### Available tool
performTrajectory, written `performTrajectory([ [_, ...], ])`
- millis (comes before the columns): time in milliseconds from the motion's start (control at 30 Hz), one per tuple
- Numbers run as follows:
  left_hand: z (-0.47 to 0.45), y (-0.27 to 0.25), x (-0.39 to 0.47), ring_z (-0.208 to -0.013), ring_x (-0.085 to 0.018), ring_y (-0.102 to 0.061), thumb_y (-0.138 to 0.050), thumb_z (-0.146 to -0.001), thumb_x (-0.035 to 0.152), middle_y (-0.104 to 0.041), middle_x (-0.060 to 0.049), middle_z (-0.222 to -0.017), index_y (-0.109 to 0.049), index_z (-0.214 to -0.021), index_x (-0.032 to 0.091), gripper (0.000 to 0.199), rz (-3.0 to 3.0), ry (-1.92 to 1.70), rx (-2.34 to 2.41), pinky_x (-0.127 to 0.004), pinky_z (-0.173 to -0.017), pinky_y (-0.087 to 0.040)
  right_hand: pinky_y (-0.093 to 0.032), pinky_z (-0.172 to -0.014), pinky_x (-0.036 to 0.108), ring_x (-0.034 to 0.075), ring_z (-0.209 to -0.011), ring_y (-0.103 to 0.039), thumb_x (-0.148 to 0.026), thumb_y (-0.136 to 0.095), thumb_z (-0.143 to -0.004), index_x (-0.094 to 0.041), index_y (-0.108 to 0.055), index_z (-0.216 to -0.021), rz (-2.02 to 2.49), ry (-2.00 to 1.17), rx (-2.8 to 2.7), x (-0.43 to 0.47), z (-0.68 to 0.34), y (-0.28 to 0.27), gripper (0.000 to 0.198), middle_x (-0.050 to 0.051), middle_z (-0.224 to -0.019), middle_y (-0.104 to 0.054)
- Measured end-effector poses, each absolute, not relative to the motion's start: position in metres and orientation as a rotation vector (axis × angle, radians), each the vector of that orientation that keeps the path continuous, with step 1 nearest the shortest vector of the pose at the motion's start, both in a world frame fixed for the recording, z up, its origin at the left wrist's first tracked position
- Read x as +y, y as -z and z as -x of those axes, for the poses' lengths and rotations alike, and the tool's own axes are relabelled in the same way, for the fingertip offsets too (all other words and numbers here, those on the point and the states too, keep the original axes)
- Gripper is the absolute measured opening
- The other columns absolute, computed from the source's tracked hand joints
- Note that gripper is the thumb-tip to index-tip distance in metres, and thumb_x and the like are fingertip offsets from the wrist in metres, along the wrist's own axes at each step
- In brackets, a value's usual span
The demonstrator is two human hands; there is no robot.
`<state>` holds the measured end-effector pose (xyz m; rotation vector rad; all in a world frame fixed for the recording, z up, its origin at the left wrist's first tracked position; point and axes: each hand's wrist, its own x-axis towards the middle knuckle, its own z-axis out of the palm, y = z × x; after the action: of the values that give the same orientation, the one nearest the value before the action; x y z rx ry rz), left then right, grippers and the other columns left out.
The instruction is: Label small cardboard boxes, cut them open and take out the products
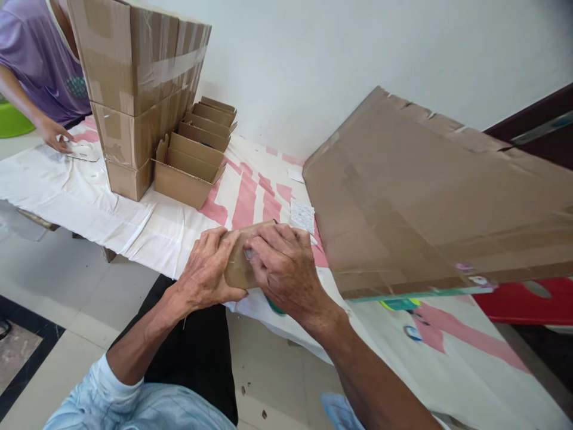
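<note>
A small brown cardboard box (239,266) is held near the table's front edge, directly before me. My left hand (208,269) grips its left side, thumb along the near edge and fingers over the top. Curled over the box's right part, my right hand (284,263) has its fingertips pressed together on the top face. A small pale, shiny bit (248,254) shows at those fingertips; what it is I cannot make out. Part of a green round thing (274,306) peeks out below my right hand, mostly hidden.
Taped cartons (134,89) stand stacked at left, beside a row of open boxes (188,173). A big cardboard carton (425,197) fills the right. Printed paper (302,215) and a tape roll (412,332) lie on the cloth. A co-worker's hand (54,134) touches a white item.
</note>
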<state>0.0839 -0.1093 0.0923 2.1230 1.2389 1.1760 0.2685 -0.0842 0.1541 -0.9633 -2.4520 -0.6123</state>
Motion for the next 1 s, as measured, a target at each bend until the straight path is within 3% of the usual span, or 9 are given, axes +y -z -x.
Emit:
performTrajectory([
  [500, -0.082, -0.089, -0.110, -0.137, -0.043, -0.053, -0.090, -0.060, 0.025, -0.052, -0.017, -0.145, -0.044, -0.155, 0.025, 0.106, -2.127, -1.198, 1.228, -0.061, -0.116, -0.051, -0.040, -0.086, 0.044, 0.028, -0.097, -0.058, -0.001, -0.053, -0.093, -0.024, -0.065, -0.090, 0.913, 0.459, -2.406, -0.083, -0.270, -0.149, 0.026, 0.006, -0.094, -0.071],
  [800, -0.063, -0.088, -0.111, -0.146, -0.043, -0.049, -0.096, -0.062, 0.025, -0.050, -0.016, -0.154, -0.047, -0.160, 0.030, 0.110, -2.052, -1.167, 1.169, -0.061, -0.122, -0.047, -0.057, -0.099, 0.048, 0.028, -0.114, -0.068, -0.013, -0.052, -0.102, -0.027, -0.064, -0.130, 0.933, -0.058, -2.078, -0.087, -0.275, -0.149, 0.033, 0.009, -0.121, -0.070],
  [900, -0.051, -0.090, -0.109, -0.141, -0.041, -0.055, -0.102, -0.065, 0.039, -0.056, -0.017, -0.149, -0.054, -0.154, 0.028, 0.101, -1.961, -1.178, 1.164, -0.057, -0.117, -0.052, -0.060, -0.104, 0.048, 0.028, -0.121, -0.069, -0.010, -0.049, -0.101, -0.027, -0.063, -0.133, 0.881, -0.121, -2.113, -0.086, -0.274, -0.144, 0.038, 0.011, -0.127, -0.069],
  [1000, -0.048, -0.090, -0.106, -0.127, -0.036, -0.065, -0.100, -0.072, 0.054, -0.066, -0.014, -0.135, -0.065, -0.137, 0.026, 0.078, -1.874, -1.249, 1.172, -0.049, -0.106, -0.056, -0.060, -0.108, 0.052, 0.028, -0.126, -0.068, -0.005, -0.046, -0.101, -0.027, -0.061, -0.136, 0.832, -0.105, -2.112, -0.086, -0.270, -0.136, 0.044, 0.012, -0.131, -0.068],
])
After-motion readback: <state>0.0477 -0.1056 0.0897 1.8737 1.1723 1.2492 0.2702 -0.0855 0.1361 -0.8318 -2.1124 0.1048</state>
